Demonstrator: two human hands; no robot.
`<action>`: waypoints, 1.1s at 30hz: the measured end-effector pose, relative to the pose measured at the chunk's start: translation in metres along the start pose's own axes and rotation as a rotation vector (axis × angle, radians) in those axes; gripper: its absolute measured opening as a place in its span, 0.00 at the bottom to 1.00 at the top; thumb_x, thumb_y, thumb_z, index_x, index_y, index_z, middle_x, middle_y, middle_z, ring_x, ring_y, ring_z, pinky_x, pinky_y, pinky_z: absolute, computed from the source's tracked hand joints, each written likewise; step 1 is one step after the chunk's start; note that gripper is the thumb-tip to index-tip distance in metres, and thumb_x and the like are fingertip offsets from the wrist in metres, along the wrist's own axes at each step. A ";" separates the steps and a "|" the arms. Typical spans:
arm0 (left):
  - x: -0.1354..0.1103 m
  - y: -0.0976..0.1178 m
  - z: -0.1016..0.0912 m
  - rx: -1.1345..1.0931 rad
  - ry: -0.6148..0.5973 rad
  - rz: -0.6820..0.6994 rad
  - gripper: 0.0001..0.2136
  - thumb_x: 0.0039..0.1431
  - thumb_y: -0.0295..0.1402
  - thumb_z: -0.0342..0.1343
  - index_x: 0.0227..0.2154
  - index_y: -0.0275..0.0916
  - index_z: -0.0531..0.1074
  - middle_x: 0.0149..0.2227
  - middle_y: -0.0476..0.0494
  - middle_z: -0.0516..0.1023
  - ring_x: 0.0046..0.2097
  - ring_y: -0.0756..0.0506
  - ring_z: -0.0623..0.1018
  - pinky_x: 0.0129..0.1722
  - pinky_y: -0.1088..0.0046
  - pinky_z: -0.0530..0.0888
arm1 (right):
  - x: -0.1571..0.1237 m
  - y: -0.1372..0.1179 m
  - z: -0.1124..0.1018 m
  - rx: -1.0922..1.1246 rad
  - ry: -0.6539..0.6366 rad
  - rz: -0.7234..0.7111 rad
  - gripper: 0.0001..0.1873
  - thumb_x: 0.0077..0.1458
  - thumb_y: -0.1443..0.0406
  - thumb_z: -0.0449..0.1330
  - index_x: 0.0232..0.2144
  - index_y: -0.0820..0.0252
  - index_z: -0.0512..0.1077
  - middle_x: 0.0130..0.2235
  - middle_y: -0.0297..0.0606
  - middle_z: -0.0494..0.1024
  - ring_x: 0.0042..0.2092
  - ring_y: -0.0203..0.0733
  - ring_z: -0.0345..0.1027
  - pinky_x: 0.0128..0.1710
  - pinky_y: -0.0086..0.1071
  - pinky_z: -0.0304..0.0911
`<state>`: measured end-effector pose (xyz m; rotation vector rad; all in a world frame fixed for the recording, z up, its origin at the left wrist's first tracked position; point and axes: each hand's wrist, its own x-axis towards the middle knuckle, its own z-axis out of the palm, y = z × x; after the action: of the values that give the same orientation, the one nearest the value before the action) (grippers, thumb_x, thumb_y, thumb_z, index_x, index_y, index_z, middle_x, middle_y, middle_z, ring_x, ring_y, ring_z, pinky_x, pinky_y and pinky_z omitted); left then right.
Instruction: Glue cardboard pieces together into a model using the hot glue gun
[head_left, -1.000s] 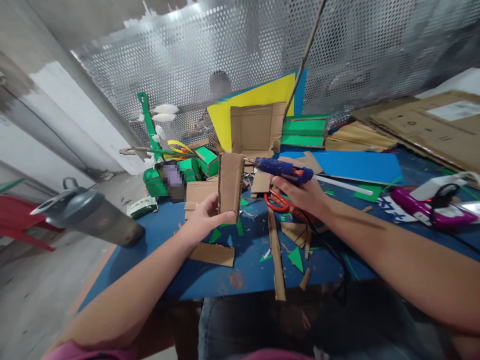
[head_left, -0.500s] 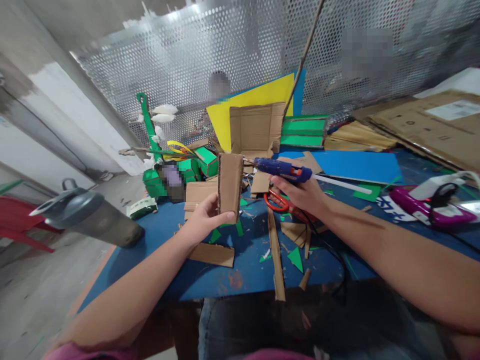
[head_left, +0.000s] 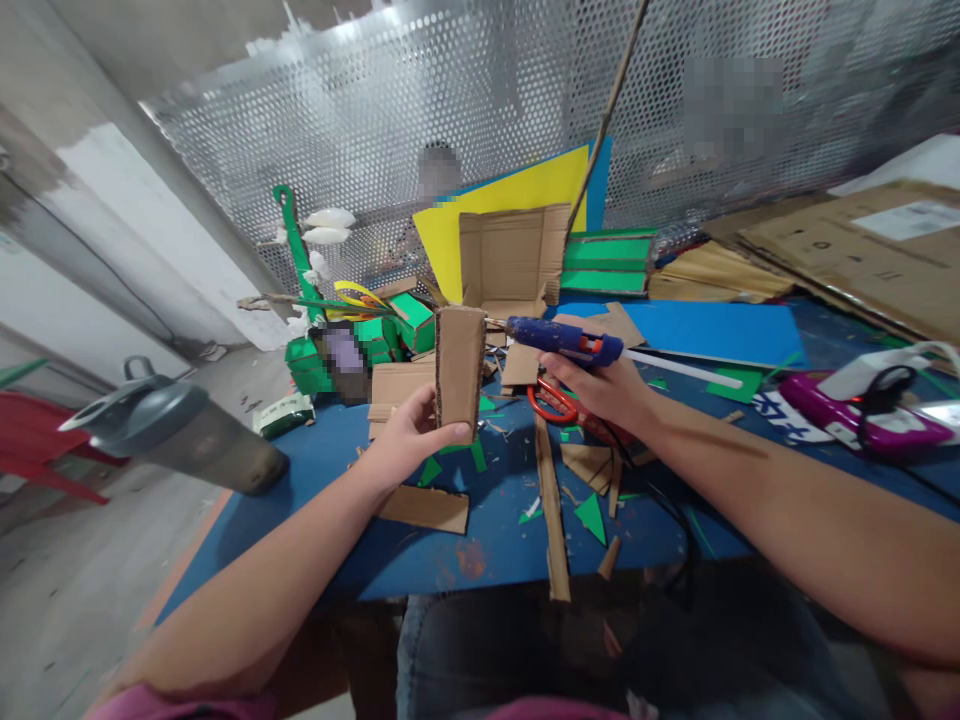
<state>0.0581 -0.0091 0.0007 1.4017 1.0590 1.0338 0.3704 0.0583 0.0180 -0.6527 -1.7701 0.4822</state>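
Brown corrugated cardboard, a narrow piece (head_left: 459, 365), stands nearly upright over the middle of the table (head_left: 517, 560), gripped low down by the left hand (head_left: 411, 430), with the thumb across its lower front and the fingers mostly hidden behind. The right hand (head_left: 611, 390) is wrapped around a blue glue gun (head_left: 562, 338), its nozzle pointing at the upper right edge of the piece; whether tip and cardboard touch, I cannot tell.

Very little has changed over the last second: piece and gun have both drifted slightly left together, and the nozzle stays at the same corner. That suggests the gluing is lingering at one spot rather than travelling along the edge, though no bead of glue is visible.

Around them, a red-handled tool (head_left: 556, 417) lies below the gun, a cardboard strip (head_left: 553, 520) reaches the table's near edge, and a bottle (head_left: 187, 430) leans by the left edge. Towards the far edge stands an open cardboard box (head_left: 514, 250).
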 end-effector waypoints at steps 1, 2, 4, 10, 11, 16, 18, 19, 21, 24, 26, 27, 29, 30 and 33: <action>0.000 0.001 0.001 -0.005 0.001 -0.001 0.34 0.53 0.41 0.80 0.62 0.42 0.77 0.60 0.39 0.85 0.58 0.37 0.84 0.58 0.61 0.81 | 0.001 -0.001 0.000 0.000 -0.003 -0.003 0.15 0.68 0.50 0.68 0.37 0.52 0.75 0.34 0.35 0.76 0.35 0.45 0.68 0.39 0.41 0.65; -0.001 0.002 0.002 -0.012 -0.002 -0.002 0.34 0.53 0.41 0.80 0.62 0.42 0.77 0.60 0.39 0.84 0.58 0.37 0.84 0.58 0.61 0.81 | 0.001 -0.003 0.000 0.002 -0.008 -0.004 0.15 0.68 0.50 0.67 0.37 0.53 0.75 0.34 0.35 0.76 0.35 0.45 0.68 0.39 0.41 0.66; -0.002 0.003 0.003 -0.026 -0.012 -0.002 0.35 0.54 0.42 0.80 0.63 0.42 0.77 0.61 0.38 0.84 0.60 0.35 0.83 0.59 0.61 0.81 | 0.002 -0.004 0.000 0.009 -0.017 -0.006 0.15 0.68 0.51 0.67 0.37 0.53 0.75 0.34 0.35 0.76 0.35 0.44 0.68 0.39 0.40 0.66; -0.002 0.005 0.003 -0.039 -0.023 -0.016 0.36 0.53 0.43 0.80 0.64 0.42 0.78 0.60 0.38 0.85 0.60 0.34 0.84 0.58 0.61 0.81 | 0.002 -0.002 -0.001 -0.009 -0.010 -0.023 0.13 0.68 0.52 0.67 0.38 0.52 0.76 0.35 0.35 0.77 0.37 0.45 0.70 0.41 0.41 0.65; -0.002 0.005 0.003 -0.036 -0.025 -0.018 0.35 0.53 0.43 0.80 0.64 0.42 0.78 0.61 0.38 0.85 0.60 0.35 0.84 0.58 0.61 0.81 | 0.002 -0.001 0.000 -0.016 -0.007 -0.023 0.13 0.68 0.52 0.67 0.39 0.52 0.76 0.36 0.35 0.77 0.37 0.45 0.69 0.41 0.41 0.65; -0.002 0.006 0.004 -0.026 -0.028 -0.021 0.36 0.53 0.44 0.80 0.63 0.40 0.78 0.61 0.36 0.85 0.60 0.33 0.83 0.58 0.59 0.81 | 0.001 0.001 0.001 -0.004 0.004 0.001 0.14 0.67 0.50 0.68 0.38 0.52 0.76 0.35 0.34 0.77 0.36 0.45 0.68 0.39 0.40 0.65; -0.003 0.008 0.005 -0.030 -0.023 -0.021 0.37 0.52 0.44 0.80 0.64 0.40 0.77 0.61 0.35 0.84 0.62 0.32 0.83 0.60 0.58 0.81 | 0.002 -0.001 0.000 0.000 -0.005 0.001 0.15 0.68 0.50 0.68 0.38 0.52 0.75 0.35 0.35 0.77 0.36 0.45 0.68 0.39 0.40 0.65; -0.003 0.008 0.006 -0.033 -0.022 -0.023 0.38 0.52 0.44 0.80 0.65 0.40 0.77 0.61 0.35 0.84 0.62 0.31 0.82 0.60 0.58 0.81 | 0.002 -0.002 0.000 0.002 -0.013 0.002 0.15 0.68 0.50 0.67 0.37 0.53 0.75 0.34 0.34 0.76 0.36 0.44 0.68 0.39 0.40 0.65; -0.003 0.009 0.006 -0.037 -0.020 -0.027 0.38 0.52 0.44 0.80 0.65 0.40 0.78 0.62 0.35 0.84 0.63 0.31 0.82 0.61 0.57 0.81 | 0.003 -0.005 -0.001 0.005 -0.036 0.005 0.15 0.69 0.51 0.66 0.36 0.53 0.73 0.32 0.34 0.74 0.34 0.43 0.67 0.38 0.40 0.64; -0.004 0.010 0.007 -0.044 -0.018 -0.030 0.39 0.51 0.44 0.81 0.65 0.41 0.78 0.62 0.35 0.85 0.64 0.30 0.82 0.61 0.57 0.81 | 0.004 -0.008 -0.001 0.011 -0.051 0.013 0.15 0.70 0.52 0.65 0.36 0.53 0.72 0.31 0.33 0.73 0.33 0.42 0.66 0.38 0.39 0.63; -0.004 0.010 0.007 -0.050 -0.017 -0.029 0.39 0.51 0.44 0.81 0.65 0.41 0.78 0.62 0.36 0.85 0.64 0.30 0.82 0.61 0.57 0.81 | 0.004 -0.008 -0.001 0.017 -0.053 0.014 0.15 0.70 0.52 0.65 0.36 0.54 0.72 0.31 0.33 0.73 0.33 0.42 0.66 0.38 0.39 0.63; -0.004 0.010 0.007 -0.053 -0.019 -0.029 0.38 0.51 0.44 0.81 0.65 0.41 0.78 0.62 0.36 0.85 0.64 0.30 0.82 0.61 0.57 0.81 | 0.004 -0.008 -0.001 0.019 -0.052 0.012 0.15 0.70 0.51 0.65 0.36 0.54 0.72 0.31 0.33 0.73 0.33 0.42 0.67 0.38 0.39 0.63; -0.004 0.010 0.007 -0.061 -0.024 -0.029 0.37 0.52 0.43 0.80 0.65 0.41 0.78 0.62 0.36 0.85 0.64 0.30 0.82 0.61 0.58 0.81 | 0.004 -0.008 -0.001 0.012 -0.043 0.004 0.15 0.70 0.51 0.65 0.36 0.53 0.73 0.32 0.33 0.73 0.34 0.43 0.67 0.38 0.40 0.63; -0.004 0.010 0.008 -0.064 -0.025 -0.030 0.37 0.52 0.43 0.80 0.64 0.41 0.78 0.62 0.36 0.85 0.63 0.31 0.82 0.60 0.58 0.81 | 0.004 -0.008 -0.001 0.007 -0.041 0.001 0.16 0.70 0.51 0.65 0.36 0.53 0.73 0.32 0.34 0.74 0.35 0.43 0.67 0.38 0.40 0.64; -0.005 0.010 0.008 -0.068 -0.027 -0.036 0.35 0.53 0.42 0.80 0.63 0.41 0.79 0.61 0.36 0.85 0.62 0.31 0.83 0.59 0.59 0.81 | 0.004 -0.007 -0.001 0.001 -0.045 0.010 0.16 0.70 0.50 0.65 0.37 0.53 0.74 0.33 0.35 0.75 0.36 0.44 0.69 0.38 0.40 0.65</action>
<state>0.0652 -0.0162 0.0099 1.3335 1.0167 1.0127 0.3698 0.0558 0.0253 -0.6542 -1.8094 0.5080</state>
